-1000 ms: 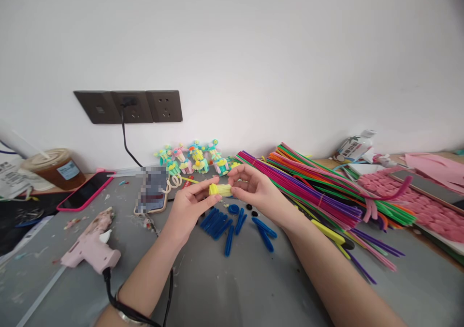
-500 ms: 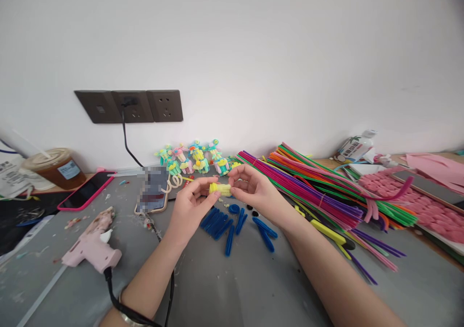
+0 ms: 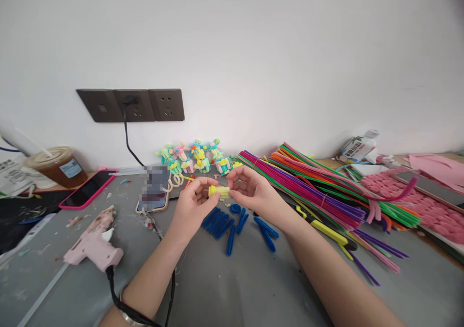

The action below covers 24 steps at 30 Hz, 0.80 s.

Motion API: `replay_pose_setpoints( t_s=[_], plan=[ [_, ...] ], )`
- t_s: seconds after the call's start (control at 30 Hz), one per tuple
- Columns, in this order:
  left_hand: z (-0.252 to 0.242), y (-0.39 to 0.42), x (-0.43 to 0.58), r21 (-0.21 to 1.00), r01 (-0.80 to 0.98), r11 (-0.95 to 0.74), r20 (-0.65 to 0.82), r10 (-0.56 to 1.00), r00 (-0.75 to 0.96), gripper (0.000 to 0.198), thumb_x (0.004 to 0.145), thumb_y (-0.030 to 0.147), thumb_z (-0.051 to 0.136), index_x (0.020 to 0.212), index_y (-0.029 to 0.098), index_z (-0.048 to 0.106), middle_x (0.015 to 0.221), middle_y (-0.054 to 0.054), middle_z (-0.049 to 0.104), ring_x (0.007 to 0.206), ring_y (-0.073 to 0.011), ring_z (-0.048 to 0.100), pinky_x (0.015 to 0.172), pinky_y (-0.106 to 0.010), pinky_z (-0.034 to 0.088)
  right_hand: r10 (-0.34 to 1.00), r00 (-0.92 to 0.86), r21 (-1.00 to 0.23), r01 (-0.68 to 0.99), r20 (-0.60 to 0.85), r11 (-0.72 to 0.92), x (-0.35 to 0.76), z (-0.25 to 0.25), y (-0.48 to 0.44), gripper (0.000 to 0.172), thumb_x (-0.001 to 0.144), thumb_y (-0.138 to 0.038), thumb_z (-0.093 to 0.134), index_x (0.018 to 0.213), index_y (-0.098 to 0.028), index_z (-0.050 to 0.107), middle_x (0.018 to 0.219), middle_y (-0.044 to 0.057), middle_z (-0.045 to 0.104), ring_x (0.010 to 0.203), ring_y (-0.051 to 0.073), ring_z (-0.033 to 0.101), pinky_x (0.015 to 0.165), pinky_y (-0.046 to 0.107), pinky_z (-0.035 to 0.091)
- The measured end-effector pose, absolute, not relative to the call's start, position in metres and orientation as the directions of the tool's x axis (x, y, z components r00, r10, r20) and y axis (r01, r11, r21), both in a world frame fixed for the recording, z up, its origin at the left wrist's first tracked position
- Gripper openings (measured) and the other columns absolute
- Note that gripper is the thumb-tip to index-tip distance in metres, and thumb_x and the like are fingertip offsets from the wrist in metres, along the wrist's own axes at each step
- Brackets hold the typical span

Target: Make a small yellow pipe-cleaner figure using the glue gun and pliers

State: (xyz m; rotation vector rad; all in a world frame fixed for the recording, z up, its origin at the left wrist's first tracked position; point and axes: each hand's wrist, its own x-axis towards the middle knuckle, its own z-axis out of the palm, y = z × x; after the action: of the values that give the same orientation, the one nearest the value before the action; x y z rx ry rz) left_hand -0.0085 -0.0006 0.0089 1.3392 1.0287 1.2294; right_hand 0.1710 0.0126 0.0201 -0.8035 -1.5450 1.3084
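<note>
A small yellow piece of bent pipe cleaner (image 3: 222, 191) is pinched between my two hands above the grey mat. My left hand (image 3: 195, 202) closes its thumb and fingers on the brighter left end. At the paler right end, the thumb and fingers of my right hand (image 3: 250, 187) grip it. Just below lie several folded blue pipe cleaner pieces (image 3: 217, 222) and a blue coil (image 3: 235, 208). Behind the hands, against the wall, stands a group of small pastel pipe cleaner figures (image 3: 199, 157).
Bundles of colourful pipe cleaners (image 3: 304, 186) and yellow-handled pliers (image 3: 331, 232) lie right. A pink glue gun (image 3: 94, 245) with a black cord rests left. Two phones (image 3: 89, 190), a drink cup (image 3: 58, 167), a bottle (image 3: 358, 145) and pink knitting (image 3: 424, 201) stand around the mat (image 3: 224, 288).
The yellow pipe cleaner piece has turned slightly in my fingers, showing its strands more openly. Both hands keep their hold; the view has shifted a little.
</note>
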Motion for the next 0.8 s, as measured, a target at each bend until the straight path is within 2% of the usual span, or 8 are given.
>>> replay_pose_setpoints(
  t_s=[0.17, 0.27, 0.47, 0.57, 0.8],
  plan=[
    [0.011, -0.001, -0.008, 0.993, -0.059, -0.106, 0.112, 0.987, 0.112, 0.02, 0.075, 0.028, 0.071, 0.092, 0.019, 0.064, 0.089, -0.003, 0.063, 0.079, -0.0142, 0.057, 0.067, -0.022, 0.047, 0.905, -0.355, -0.971, -0.048, 0.235, 0.234, 0.17, 0.023, 0.011, 0.022, 0.08, -0.023, 0.067, 0.097, -0.022, 0.052, 0.094, 0.001, 0.053, 0.078, 0.013, 0.055, 0.067, 0.027, 0.048],
    [0.012, 0.0, -0.008, 0.993, -0.075, -0.087, 0.092, 0.992, 0.08, 0.021, 0.075, 0.03, 0.072, 0.091, 0.019, 0.065, 0.086, -0.002, 0.062, 0.071, -0.0124, 0.054, 0.061, -0.021, 0.044, 0.899, -0.359, -0.964, -0.01, 0.252, 0.266, 0.172, 0.029, 0.009, 0.018, 0.085, -0.031, 0.064, 0.097, -0.022, 0.053, 0.098, 0.003, 0.054, 0.082, 0.015, 0.058, 0.07, 0.029, 0.049],
    [0.012, 0.0, -0.009, 0.99, -0.143, -0.012, 0.02, 0.998, 0.051, 0.026, 0.072, 0.034, 0.076, 0.092, 0.02, 0.066, 0.074, 0.002, 0.058, 0.058, -0.0091, 0.046, 0.051, -0.021, 0.037, 0.86, -0.354, -0.882, 0.16, 0.367, 0.443, 0.176, 0.036, 0.006, 0.013, 0.092, -0.032, 0.056, 0.102, -0.023, 0.057, 0.104, 0.007, 0.059, 0.092, 0.021, 0.061, 0.08, 0.035, 0.05],
    [0.012, 0.0, -0.009, 0.986, -0.163, -0.023, 0.031, 0.998, 0.048, 0.027, 0.071, 0.034, 0.076, 0.091, 0.019, 0.066, 0.079, 0.001, 0.062, 0.06, -0.0096, 0.049, 0.053, -0.022, 0.038, 0.828, -0.39, -0.842, 0.196, 0.403, 0.502, 0.173, 0.034, 0.005, 0.014, 0.092, -0.031, 0.056, 0.102, -0.023, 0.058, 0.102, 0.006, 0.06, 0.088, 0.019, 0.06, 0.079, 0.034, 0.05],
    [0.015, -0.001, -0.008, 0.987, -0.135, -0.089, 0.099, 0.992, 0.073, 0.023, 0.072, 0.032, 0.075, 0.089, 0.02, 0.066, 0.088, -0.002, 0.068, 0.077, -0.015, 0.059, 0.065, -0.023, 0.045, 0.86, -0.395, -0.909, 0.123, 0.323, 0.398, 0.169, 0.029, 0.007, 0.015, 0.09, -0.033, 0.06, 0.097, -0.02, 0.058, 0.092, 0.003, 0.057, 0.077, 0.015, 0.056, 0.071, 0.029, 0.048]
  ],
)
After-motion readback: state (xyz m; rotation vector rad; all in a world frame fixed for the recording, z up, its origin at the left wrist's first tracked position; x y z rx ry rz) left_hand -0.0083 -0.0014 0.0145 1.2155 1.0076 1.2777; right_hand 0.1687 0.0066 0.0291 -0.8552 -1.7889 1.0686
